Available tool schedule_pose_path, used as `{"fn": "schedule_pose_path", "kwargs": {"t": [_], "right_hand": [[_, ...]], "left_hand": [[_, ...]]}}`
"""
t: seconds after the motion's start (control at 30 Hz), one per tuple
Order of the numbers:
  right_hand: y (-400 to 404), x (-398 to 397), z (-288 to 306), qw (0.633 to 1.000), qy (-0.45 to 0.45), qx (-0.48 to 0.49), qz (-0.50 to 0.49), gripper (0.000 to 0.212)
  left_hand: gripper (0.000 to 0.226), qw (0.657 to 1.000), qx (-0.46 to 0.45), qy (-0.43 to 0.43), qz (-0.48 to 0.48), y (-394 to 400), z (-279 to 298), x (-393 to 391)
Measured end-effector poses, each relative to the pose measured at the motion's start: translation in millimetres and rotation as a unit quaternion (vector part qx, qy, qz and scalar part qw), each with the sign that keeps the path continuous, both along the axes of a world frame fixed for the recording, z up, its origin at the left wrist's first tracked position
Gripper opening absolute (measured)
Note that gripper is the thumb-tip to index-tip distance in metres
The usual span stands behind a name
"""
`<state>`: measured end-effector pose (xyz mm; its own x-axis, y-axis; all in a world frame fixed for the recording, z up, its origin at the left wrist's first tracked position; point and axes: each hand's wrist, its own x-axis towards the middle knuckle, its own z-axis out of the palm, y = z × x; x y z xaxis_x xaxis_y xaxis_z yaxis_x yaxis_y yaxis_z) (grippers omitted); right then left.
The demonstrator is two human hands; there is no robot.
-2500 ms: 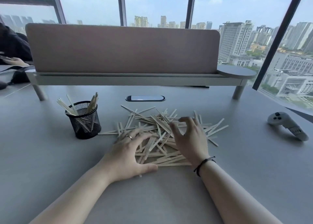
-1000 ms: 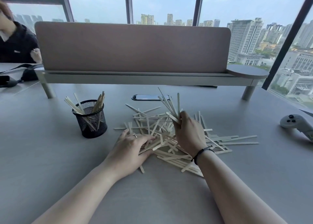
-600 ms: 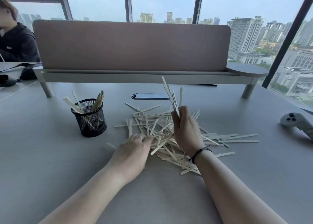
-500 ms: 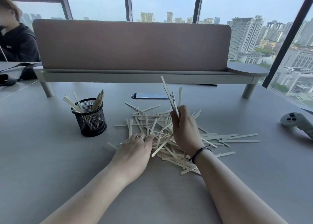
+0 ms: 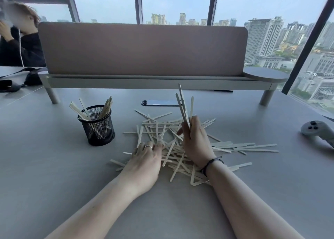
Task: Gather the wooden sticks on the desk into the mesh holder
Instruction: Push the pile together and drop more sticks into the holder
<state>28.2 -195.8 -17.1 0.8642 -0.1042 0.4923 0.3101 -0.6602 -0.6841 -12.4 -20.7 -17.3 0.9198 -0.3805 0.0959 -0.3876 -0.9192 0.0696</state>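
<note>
A loose pile of pale wooden sticks (image 5: 240, 146) lies scattered on the grey desk (image 5: 45, 175) in front of me. My right hand (image 5: 196, 141) is over the middle of the pile, closed around a small bunch of sticks (image 5: 182, 105) that points upward. My left hand (image 5: 144, 159) rests palm down on the pile's left edge, fingers curled onto sticks there; whether it grips any is unclear. The black mesh holder (image 5: 97, 126) stands upright to the left of the pile, with several sticks leaning in it.
A desk divider on a raised shelf (image 5: 144, 81) runs across the back. A cable slot (image 5: 160, 102) sits behind the pile. A grey controller (image 5: 318, 131) lies at the right. Another person (image 5: 19, 39) sits at back left beside dark gear (image 5: 10, 85).
My right hand has gathered a bunch of sticks and raised it upright from the pile. The pile has spread to the right. My left hand stays on the pile's left edge.
</note>
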Motion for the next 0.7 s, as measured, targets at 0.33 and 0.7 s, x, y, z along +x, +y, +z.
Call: {"fn": "schedule_pose_path", "kwargs": {"t": [0.33, 0.7], "right_hand": [[7, -4, 3, 1.000, -0.006, 0.010, -0.007, 0.025], [0, 1, -1, 0.996, -0.008, 0.069, -0.056, 0.027]], "left_hand": [[0.059, 0.995, -0.005, -0.090, 0.049, -9, -7, 2], [0.031, 0.985, -0.012, -0.171, 0.011, 34, 19, 26]]}}
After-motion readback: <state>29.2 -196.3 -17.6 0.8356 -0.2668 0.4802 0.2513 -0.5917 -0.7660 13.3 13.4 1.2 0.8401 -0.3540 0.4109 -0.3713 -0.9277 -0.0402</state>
